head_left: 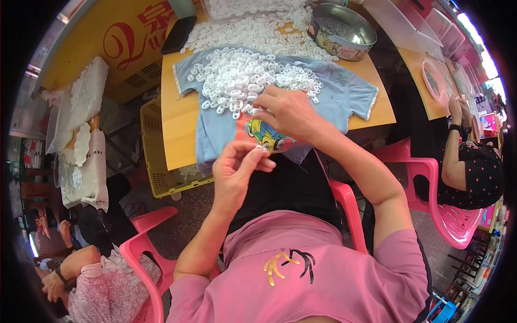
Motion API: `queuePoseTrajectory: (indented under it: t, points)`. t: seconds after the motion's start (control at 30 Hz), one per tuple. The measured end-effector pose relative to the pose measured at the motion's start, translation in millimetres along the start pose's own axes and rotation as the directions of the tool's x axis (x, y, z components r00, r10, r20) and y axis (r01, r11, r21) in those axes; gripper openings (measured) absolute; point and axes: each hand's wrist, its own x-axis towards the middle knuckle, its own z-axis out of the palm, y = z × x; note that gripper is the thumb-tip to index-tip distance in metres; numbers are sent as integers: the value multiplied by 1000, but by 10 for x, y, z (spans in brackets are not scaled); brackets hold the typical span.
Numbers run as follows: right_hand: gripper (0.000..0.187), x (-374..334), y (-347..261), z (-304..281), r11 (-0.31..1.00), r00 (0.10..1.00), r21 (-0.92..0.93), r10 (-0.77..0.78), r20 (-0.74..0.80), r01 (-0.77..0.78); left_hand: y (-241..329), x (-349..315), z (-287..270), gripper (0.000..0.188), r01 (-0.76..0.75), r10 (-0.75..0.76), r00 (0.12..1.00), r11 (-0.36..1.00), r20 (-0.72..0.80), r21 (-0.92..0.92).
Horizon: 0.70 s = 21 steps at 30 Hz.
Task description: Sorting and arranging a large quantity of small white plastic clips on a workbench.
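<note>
A heap of small white oval plastic pieces with two holes (229, 81) lies on a blue T-shirt (215, 132) spread over the table. Next to it is a smaller heap of finer white parts (299, 78). My left hand (237, 168), at the shirt's near edge, pinches a small white plastic piece (262, 147) between thumb and forefinger. My right hand (291, 113) is over the shirt's printed picture (264, 131), beside the near side of the heap. Its fingertips are drawn together, and what they hold is too small to make out.
More white pieces (231, 35) cover the back of the table. A round tin (344, 32) stands back right, a dark phone (179, 35) back left. A yellow crate (153, 161) sits below the left edge. Pink chairs (431, 183) and people working (466, 161) are on both sides.
</note>
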Motion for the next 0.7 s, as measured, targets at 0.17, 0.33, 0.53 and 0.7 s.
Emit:
queuePoseTrajectory:
  t: [0.17,0.33,0.53,0.7]
  points:
    - [17,-37,-53,25,993,999,-114,20,28,-16,39,-58,-152,11,0,-1,998,1000,-65,-4]
    - [16,-127,62,3,983,988,149,121,-95,-106,36,67,-90,14,-26,24,998,999,-52,-41]
    - [19,-233,-88,-227,224,776,873,586,234,-432,-32,305,164,11,-97,95,995,992,-20,-82]
    - [23,-340,-198,-241,49,737,944,639,221,-326,-97,397,325,11,-224,225,974,971,-1,-77]
